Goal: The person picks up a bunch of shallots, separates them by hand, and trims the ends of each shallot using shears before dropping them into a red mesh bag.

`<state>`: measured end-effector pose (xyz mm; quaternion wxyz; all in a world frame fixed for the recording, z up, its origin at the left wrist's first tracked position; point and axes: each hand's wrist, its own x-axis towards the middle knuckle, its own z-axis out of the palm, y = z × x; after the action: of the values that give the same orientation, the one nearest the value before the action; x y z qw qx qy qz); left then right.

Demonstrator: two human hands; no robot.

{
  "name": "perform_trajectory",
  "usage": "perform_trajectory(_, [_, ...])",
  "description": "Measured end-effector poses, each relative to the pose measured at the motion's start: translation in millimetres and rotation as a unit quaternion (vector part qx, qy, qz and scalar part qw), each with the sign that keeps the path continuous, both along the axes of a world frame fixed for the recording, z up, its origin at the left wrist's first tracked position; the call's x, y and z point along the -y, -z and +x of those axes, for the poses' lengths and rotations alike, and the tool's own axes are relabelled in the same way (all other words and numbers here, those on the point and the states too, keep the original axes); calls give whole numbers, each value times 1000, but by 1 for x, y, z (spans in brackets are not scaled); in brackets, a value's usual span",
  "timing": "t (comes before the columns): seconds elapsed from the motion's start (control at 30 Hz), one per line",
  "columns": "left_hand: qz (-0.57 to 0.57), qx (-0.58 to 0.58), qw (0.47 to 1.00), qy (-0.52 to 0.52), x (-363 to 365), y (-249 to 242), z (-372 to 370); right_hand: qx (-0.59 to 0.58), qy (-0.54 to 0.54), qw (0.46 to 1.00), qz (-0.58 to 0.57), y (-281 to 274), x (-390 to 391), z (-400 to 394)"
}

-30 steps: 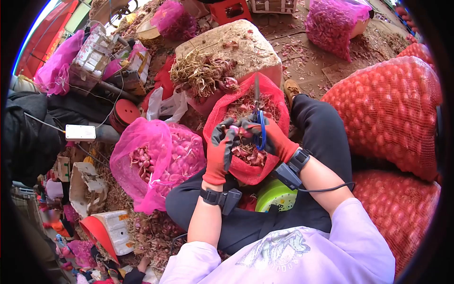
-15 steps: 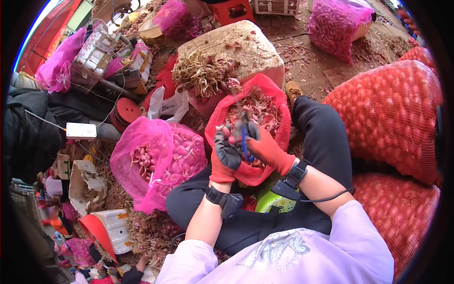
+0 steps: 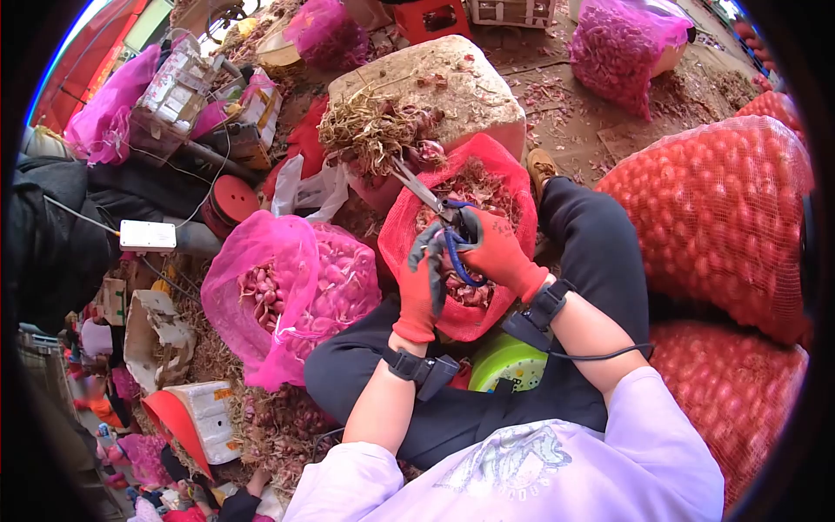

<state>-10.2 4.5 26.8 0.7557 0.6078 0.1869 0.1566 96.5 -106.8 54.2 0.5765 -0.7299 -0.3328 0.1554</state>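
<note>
Scissors with blue handles [image 3: 453, 252] are in my right hand [image 3: 500, 248], which wears a red glove with a dark palm. Their blades lie apart and point up and left toward a bunch of dried shallots [image 3: 378, 130] on a pale block. My left hand [image 3: 422, 283], gloved alike, is beside the scissors with its fingers bent; what they hold, if anything, is hidden. Below both hands stands an open red mesh bag [image 3: 513, 287] with shallot skins and trimmings [image 3: 477, 187] inside. Left of it, a pink mesh bag [image 3: 252, 235] contains peeled-looking shallots [image 3: 335, 274].
The pale foam block [image 3: 461, 78] stands beyond the red bag. Large red net sacks [image 3: 709, 191] are stacked on my right. A green round object [image 3: 504, 361] sits between my legs. At left are a white box on a cable [image 3: 148, 236] and a person's dark sleeve [image 3: 52, 226].
The scissors have swung from upright to pointing up and left, and their blades have parted. My left hand has turned, and the shallots seen in it before are out of sight.
</note>
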Motion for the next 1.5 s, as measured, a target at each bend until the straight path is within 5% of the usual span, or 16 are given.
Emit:
perform_trajectory(0.17, [-159, 17, 987, 19, 7, -16, 4, -68, -26, 997, 36, 13, 3, 10])
perform_trajectory(0.3, [-98, 21, 995, -5, 5, -19, 6, -384, -64, 914, 113, -1, 9, 14])
perform_trajectory(0.43, [-97, 34, 995, 6, 0, -11, 0, 71, -52, 995, -38, 0, 9, 10])
perform_trajectory(0.57, [-26, -31, 999, 20, -2, -17, -7, 246, -39, 963, -102, 10, 12, 8])
perform_trajectory(0.6, [60, -21, 997, 46, -2, -24, -7, 183, -26, 980, -80, 13, 10, 8])
perform_trajectory(0.67, [-85, 2, 993, 82, -12, -7, -2, 56, 0, 998, -35, 17, 6, 8])
perform_trajectory(0.77, [407, 158, 897, 68, -17, -8, 1, -282, -26, 959, -3, 20, 9, 13])
perform_trajectory(0.83, [46, 102, 991, 71, -14, -10, 0, -408, -43, 909, 78, 9, 14, 15])
perform_trajectory(0.9, [-415, 28, 908, 44, -15, -20, -3, -523, -30, 839, 147, 17, 19, 19])
perform_trajectory(0.93, [-422, 40, 905, 36, -19, -19, -3, -524, -11, 838, 151, 15, 21, 20])
perform_trajectory(1.03, [-429, 71, 900, -2, -30, -10, -4, -371, -21, 927, 46, 11, 23, 24])
perform_trajectory(1.07, [-423, 76, 903, -25, -32, -7, -4, -75, -27, 996, -51, 22, 20, 25])
perform_trajectory(1.17, [-390, 73, 914, -85, -35, -11, -4, 175, 10, 956, -235, 7, 28, 3])
perform_trajectory(1.37, [-309, 131, 939, -69, -38, 4, -7, 217, 23, 939, -264, 19, 27, -13])
perform_trajectory(1.43, [47, 100, 990, -86, -32, 6, -6, 194, 18, 941, -276, 17, 25, -13])
perform_trajectory(1.5, [-295, 132, 945, -49, -31, 1, -6, 152, -26, 935, -318, 10, 25, -7])
